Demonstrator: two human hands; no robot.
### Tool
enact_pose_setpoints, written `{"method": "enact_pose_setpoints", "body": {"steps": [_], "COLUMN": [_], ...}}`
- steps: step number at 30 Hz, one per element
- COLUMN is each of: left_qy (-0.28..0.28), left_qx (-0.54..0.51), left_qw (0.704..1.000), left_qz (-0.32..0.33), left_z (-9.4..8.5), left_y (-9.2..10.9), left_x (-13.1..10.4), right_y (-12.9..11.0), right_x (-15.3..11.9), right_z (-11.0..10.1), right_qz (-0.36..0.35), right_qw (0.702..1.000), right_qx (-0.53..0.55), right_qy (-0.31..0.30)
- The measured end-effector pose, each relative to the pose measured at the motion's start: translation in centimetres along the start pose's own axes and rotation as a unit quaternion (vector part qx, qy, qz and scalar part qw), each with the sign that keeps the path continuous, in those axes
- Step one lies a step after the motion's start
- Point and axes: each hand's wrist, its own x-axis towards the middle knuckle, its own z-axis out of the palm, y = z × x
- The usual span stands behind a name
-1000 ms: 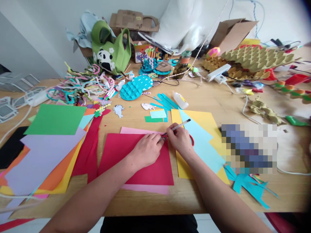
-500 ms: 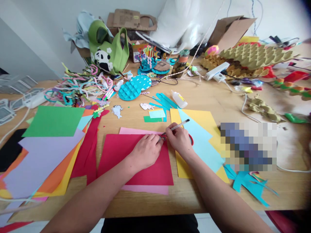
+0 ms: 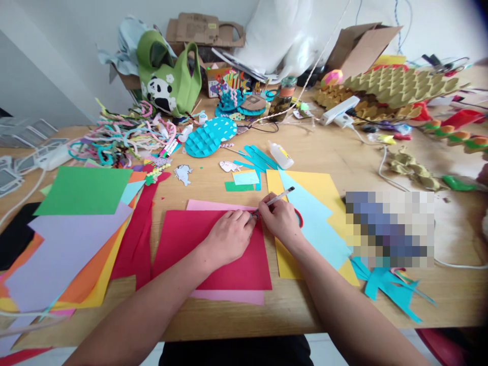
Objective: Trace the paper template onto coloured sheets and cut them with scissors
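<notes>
A sheet of red paper (image 3: 213,274) lies on a pink sheet (image 3: 229,297) in front of me. My left hand (image 3: 231,235) rests on the red sheet, fingers curled at a small, dark, rounded thing (image 3: 255,216) near its upper right corner; most of that thing is hidden. My right hand (image 3: 280,218) grips a slim pale pencil (image 3: 280,195) with a dark end, its point down beside my left fingertips. A red loop (image 3: 300,218), perhaps a scissor handle, shows from behind my right hand.
Yellow (image 3: 312,183) and light blue paper (image 3: 310,218) lie to the right, coloured sheets (image 3: 86,193) to the left. A glue bottle (image 3: 281,155), paper fish (image 3: 183,174) and blue strips (image 3: 259,157) sit beyond. Pipe cleaners (image 3: 122,134), a green bag (image 3: 171,76) and egg trays (image 3: 404,89) stand behind.
The pencil's upper end has dipped slightly and shifted a little left. Both hands otherwise stay in the same place on the red paper.
</notes>
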Motion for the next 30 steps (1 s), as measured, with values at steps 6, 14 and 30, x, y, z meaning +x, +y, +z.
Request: {"method": "enact_pose_setpoints", "body": {"steps": [6,14,30], "left_qy": [-0.001,-0.003,0.002], "left_qx": [-0.004,-0.004,0.015], "left_qw": [1.0,1.0,1.0], "left_qz": [0.0,0.0,0.001], "left_z": [0.08,0.07,-0.01], "left_y": [-0.02,-0.03,0.06], "left_x": [-0.01,0.08,0.11], "right_y": [-0.17,-0.13,-0.05], "right_x": [-0.04,0.11,-0.07], "right_z": [-0.23,-0.22,-0.58], "right_qz": [0.0,-0.001,0.033], "right_qw": [1.0,1.0,0.997], "right_qx": [0.0,-0.02,-0.055], "right_qy": [-0.008,0.004,0.038]}}
